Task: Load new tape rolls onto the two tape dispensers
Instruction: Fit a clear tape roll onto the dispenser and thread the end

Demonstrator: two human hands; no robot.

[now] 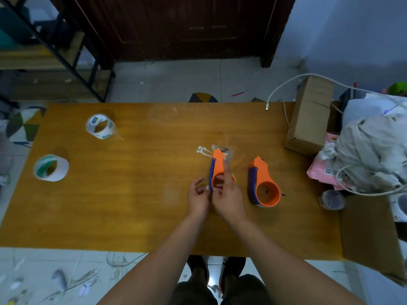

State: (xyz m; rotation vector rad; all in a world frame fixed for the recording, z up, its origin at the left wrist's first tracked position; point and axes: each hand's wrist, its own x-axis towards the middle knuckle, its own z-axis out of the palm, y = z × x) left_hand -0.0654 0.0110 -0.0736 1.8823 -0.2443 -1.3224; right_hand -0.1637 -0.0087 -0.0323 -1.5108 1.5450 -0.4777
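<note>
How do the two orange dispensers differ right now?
The left dispenser is under the right hand, with the left hand at its blue edge; the right dispenser sits untouched. The left dispenser shows a greyish flap at its far tip; the right dispenser's tip looks bare. Both are orange with a blue side.

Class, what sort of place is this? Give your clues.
Probably a room at home, used for packing: a wooden table on a littered tile floor, a cardboard box, a dark wooden door.
</note>
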